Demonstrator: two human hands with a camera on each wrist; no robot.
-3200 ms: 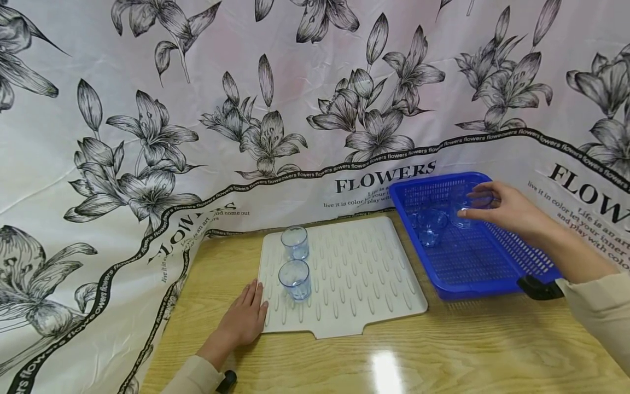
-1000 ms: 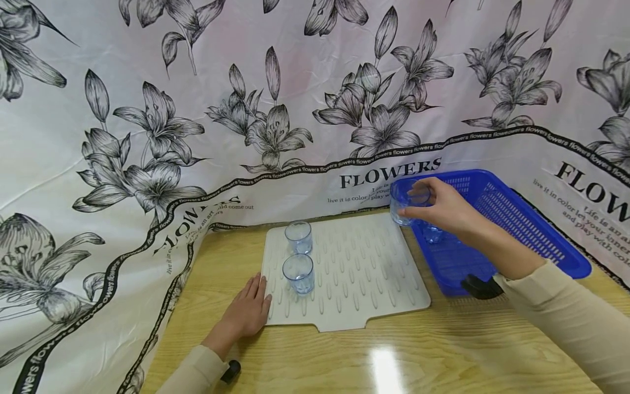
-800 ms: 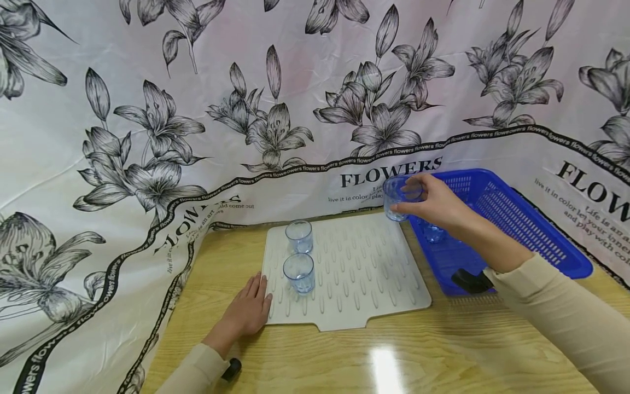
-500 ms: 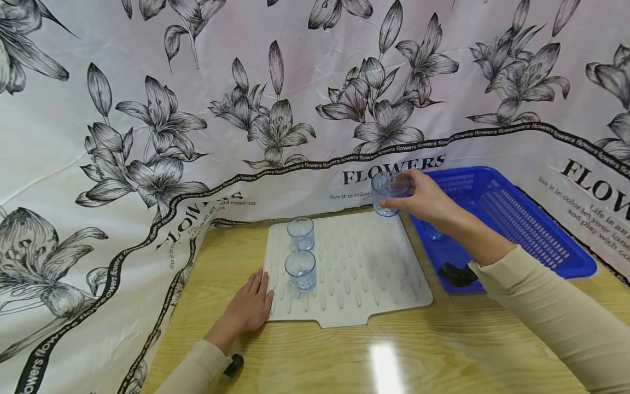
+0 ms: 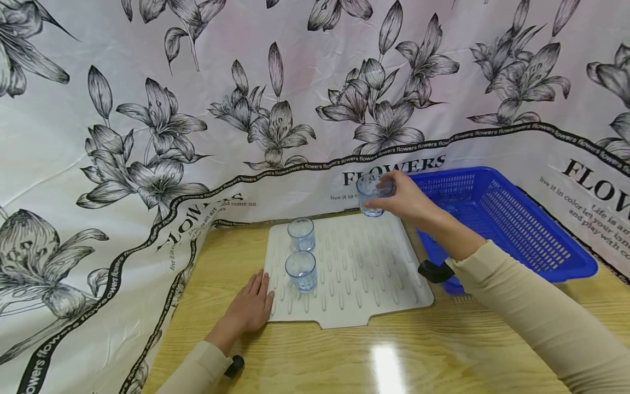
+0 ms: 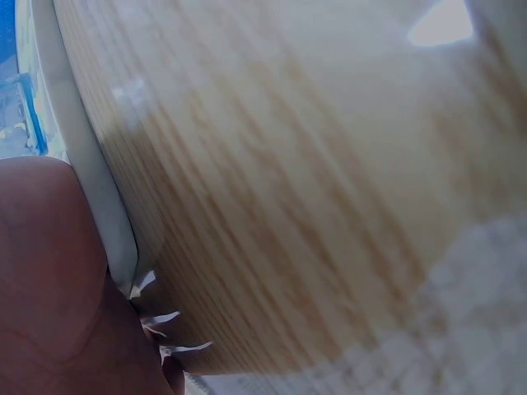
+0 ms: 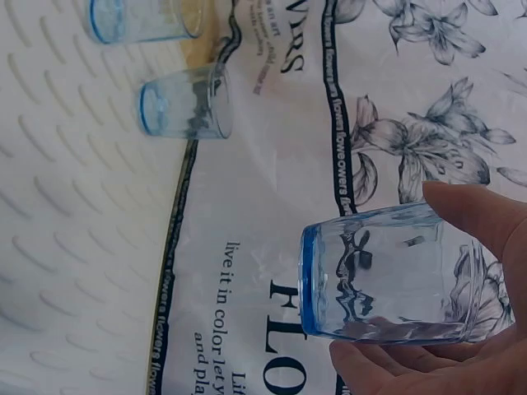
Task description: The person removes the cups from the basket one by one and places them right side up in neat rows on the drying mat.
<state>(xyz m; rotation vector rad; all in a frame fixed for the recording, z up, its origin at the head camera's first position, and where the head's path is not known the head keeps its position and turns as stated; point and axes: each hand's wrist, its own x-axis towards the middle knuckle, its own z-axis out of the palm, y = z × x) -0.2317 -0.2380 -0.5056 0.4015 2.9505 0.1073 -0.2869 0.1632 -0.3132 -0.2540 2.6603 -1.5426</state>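
Note:
My right hand point(image 5: 406, 200) grips a clear bluish drinking glass point(image 5: 372, 196) in the air over the far right part of a white ribbed drying mat point(image 5: 344, 273). In the right wrist view the thumb and fingers close round the sides of the held glass point(image 7: 387, 276), near its rim. Two like glasses stand upright on the mat's left side, the rear glass point(image 5: 301, 234) behind the front glass point(image 5: 302, 272). My left hand point(image 5: 248, 306) lies flat with straight fingers at the mat's left edge, touching it.
To the right of the mat stands a blue plastic basket point(image 5: 517, 235) with slotted walls; my right arm partly hides its contents. Wood-grain table point(image 5: 344, 361) lies in front. A white floral cloth point(image 5: 295, 109) hangs behind and to the left.
My right hand has lifted a glass from the basket and carried it left until it is over the mat. My left hand has stayed at the mat's edge.

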